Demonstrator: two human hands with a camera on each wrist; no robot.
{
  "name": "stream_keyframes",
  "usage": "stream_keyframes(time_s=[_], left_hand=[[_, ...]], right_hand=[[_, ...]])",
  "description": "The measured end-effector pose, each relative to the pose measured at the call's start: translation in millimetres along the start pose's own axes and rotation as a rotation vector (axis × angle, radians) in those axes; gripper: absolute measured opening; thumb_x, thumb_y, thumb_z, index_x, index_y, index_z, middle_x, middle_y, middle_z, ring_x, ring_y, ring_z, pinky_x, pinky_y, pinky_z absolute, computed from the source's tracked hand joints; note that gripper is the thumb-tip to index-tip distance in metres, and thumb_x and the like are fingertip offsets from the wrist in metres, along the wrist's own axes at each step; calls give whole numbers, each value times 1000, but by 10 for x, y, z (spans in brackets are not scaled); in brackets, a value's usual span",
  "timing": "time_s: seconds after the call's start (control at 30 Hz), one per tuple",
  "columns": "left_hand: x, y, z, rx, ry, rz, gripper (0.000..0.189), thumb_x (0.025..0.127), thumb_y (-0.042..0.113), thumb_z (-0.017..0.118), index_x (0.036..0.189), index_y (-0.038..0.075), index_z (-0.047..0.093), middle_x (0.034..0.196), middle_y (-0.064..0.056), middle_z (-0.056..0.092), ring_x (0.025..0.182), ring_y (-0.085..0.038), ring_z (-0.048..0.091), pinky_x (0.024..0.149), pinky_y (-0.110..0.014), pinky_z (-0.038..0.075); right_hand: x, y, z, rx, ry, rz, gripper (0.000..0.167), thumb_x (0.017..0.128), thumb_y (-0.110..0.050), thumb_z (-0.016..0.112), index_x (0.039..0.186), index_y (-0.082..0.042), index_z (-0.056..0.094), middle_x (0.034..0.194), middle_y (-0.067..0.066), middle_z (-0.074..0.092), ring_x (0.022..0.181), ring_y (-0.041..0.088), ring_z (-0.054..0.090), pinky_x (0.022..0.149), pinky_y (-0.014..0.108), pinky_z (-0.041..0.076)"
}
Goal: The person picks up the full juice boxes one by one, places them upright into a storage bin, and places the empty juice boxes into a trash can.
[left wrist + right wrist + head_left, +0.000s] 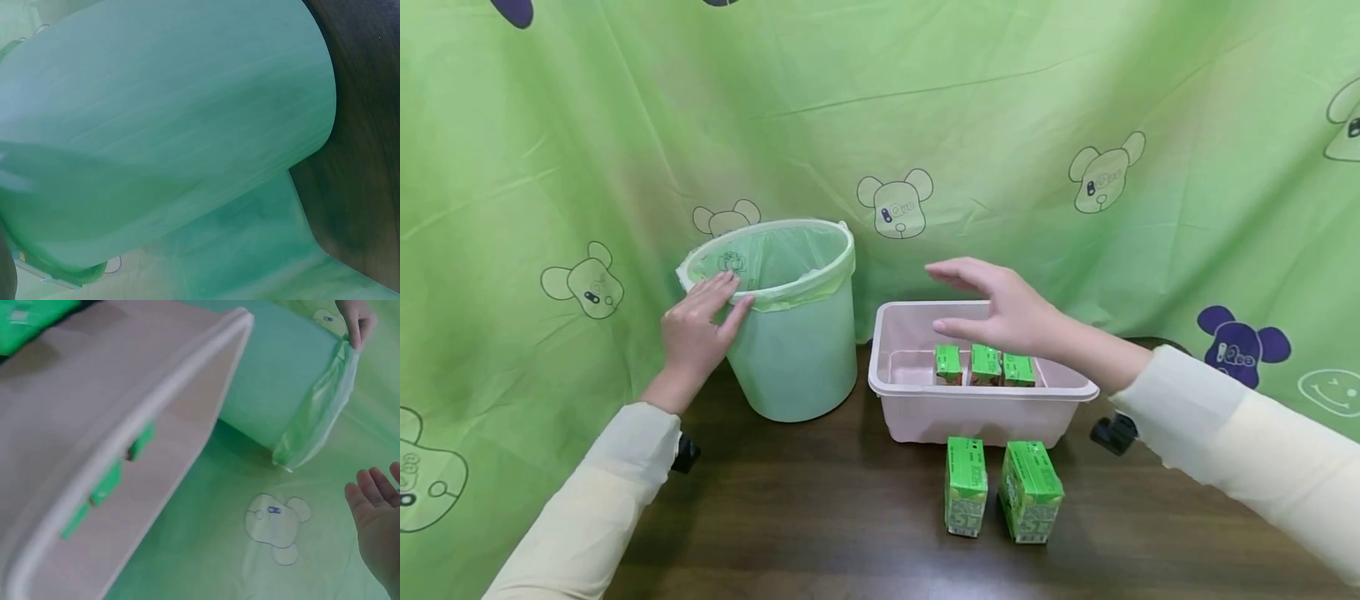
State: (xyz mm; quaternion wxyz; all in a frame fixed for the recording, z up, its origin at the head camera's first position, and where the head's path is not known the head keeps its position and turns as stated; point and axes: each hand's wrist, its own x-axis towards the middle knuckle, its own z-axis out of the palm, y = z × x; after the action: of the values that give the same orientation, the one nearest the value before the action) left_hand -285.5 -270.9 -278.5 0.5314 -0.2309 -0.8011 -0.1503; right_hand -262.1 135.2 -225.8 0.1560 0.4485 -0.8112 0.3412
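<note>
A pale green trash can [797, 358] with a thin green bag folded over its rim stands left of centre. My left hand [703, 321] holds the can's near-left rim, fingers over the edge and thumb on the outer side. Above the pink plastic basket [917, 414] hovers my right hand [1000, 308], thumb and fingers spread apart with nothing between them. Inside the basket are three green drink cartons [985, 362]. Two more green cartons, one [966, 487] narrower-faced and one [1032, 492] turned at an angle, stand upright on the table before the basket.
The dark wooden table [790, 517] carries everything. Behind and beside it hangs a green curtain [1000, 167] printed with bear faces. The trash can stands close to the basket's left side, with a narrow gap between.
</note>
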Motion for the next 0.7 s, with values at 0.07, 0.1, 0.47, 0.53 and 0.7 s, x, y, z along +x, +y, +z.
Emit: stream_keyframes(time_s=[0.07,0.1,0.47,0.53,0.7], left_hand=[[-13,-6,9,0,5,6,36,87,26,71,112,-1,71,115,-17,66,106,-33,65,99,-42,47],[-17,-8,12,0,5,10,36,87,26,71,112,0,71,115,-17,66,106,-33,65,99,-42,47],[11,13,35,3,-13,27,36,88,25,71,112,-1,70,114,-17,66,105,-33,65,99,-41,47],[18,-4,40,7,-7,26,36,88,26,70,112,-1,70,114,-17,66,105,-33,65,98,-42,47],[22,-47,30,16,13,21,37,90,30,67,111,-1,71,113,-18,67,104,-33,66,97,-43,48]], right_hand=[[-129,16,12,6,6,-14,59,84,-9,77,136,1,51,135,14,55,123,29,52,104,39,41],[-192,24,20,0,8,-18,59,83,-8,77,135,0,51,134,13,56,122,29,53,104,37,42],[-771,129,145,35,28,-46,64,77,1,80,134,-1,53,132,9,57,118,17,55,98,19,43],[-835,121,166,34,36,-56,66,75,2,81,135,-3,53,131,7,57,117,16,54,98,19,43],[-985,120,202,9,28,-42,70,74,-1,82,137,-8,52,133,2,54,121,12,50,100,16,38]])
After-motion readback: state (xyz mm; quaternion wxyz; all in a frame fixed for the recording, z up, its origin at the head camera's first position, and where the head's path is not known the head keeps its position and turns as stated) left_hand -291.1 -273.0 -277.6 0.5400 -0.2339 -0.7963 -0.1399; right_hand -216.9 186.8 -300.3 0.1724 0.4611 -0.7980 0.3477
